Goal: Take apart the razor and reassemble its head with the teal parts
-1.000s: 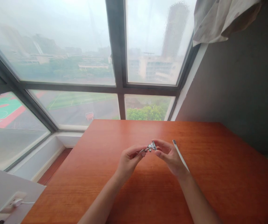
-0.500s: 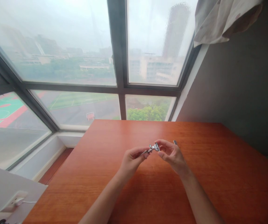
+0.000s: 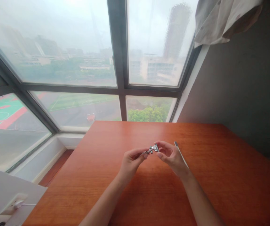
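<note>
A small silver metal piece with a T-shaped end and dark edges point(image 3: 153, 148) is held above the table between my two hands; its exact kind is too small to make out. My left hand point(image 3: 132, 160) pinches its narrow end between thumb and fingers. At the wide end, the curled thumb and fingers of my right hand point(image 3: 172, 157) grip its edges. Beside my right hand lies a slim white stick with a dark grey tip point(image 3: 181, 153), partly covered by the hand and wrist.
Both forearms reach over a reddish-brown wooden table point(image 3: 90, 175). Large windows with grey frames point(image 3: 123, 91) rise behind its far edge. A pale cloth point(image 3: 222, 22) hangs at the upper right. At the lower left, a plug with a white cable sits in a wall socket point(image 3: 16, 204).
Both hands have shifted slightly left with the silver metal piece, which has turned a little. More of the white stick beside my right hand now shows.
</note>
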A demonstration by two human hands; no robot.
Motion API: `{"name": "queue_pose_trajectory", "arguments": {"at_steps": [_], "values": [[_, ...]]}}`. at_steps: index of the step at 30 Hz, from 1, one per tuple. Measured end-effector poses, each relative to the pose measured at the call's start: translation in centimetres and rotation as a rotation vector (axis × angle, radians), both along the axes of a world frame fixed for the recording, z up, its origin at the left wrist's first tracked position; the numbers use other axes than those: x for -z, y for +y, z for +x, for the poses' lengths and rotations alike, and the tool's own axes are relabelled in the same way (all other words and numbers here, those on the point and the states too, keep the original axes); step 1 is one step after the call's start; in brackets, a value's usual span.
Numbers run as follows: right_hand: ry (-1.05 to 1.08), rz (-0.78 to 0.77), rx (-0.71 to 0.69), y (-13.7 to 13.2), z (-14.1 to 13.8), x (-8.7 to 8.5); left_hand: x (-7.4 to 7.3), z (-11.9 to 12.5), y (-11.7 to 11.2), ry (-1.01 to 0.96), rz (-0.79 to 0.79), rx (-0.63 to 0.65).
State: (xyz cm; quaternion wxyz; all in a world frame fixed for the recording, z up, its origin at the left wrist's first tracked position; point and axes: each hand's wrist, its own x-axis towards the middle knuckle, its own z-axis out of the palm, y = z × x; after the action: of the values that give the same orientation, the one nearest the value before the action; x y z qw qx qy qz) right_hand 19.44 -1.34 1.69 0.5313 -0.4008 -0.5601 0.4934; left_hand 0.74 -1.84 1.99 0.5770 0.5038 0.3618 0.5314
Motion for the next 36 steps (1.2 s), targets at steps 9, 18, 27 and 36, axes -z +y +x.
{"name": "queue_pose_trajectory", "arguments": {"at_steps": [9, 18, 27, 36], "values": [[-0.029, 0.005, 0.024, 0.0, 0.0, 0.1, 0.5, -0.1, 0.3, 0.038, 0.038, 0.014], [-0.041, 0.005, 0.023, -0.2, -0.2, -0.3, 0.5, -0.1, 0.4, 0.038, 0.001, 0.036], [-0.042, 0.001, -0.011, -0.2, -0.3, -0.4, 0.4, -0.2, 0.4, 0.063, 0.002, 0.011], [-0.143, 0.059, 0.036, 0.0, -0.4, -0.2, 1.0, -0.4, 0.6, 0.118, 0.040, -0.011]]}}
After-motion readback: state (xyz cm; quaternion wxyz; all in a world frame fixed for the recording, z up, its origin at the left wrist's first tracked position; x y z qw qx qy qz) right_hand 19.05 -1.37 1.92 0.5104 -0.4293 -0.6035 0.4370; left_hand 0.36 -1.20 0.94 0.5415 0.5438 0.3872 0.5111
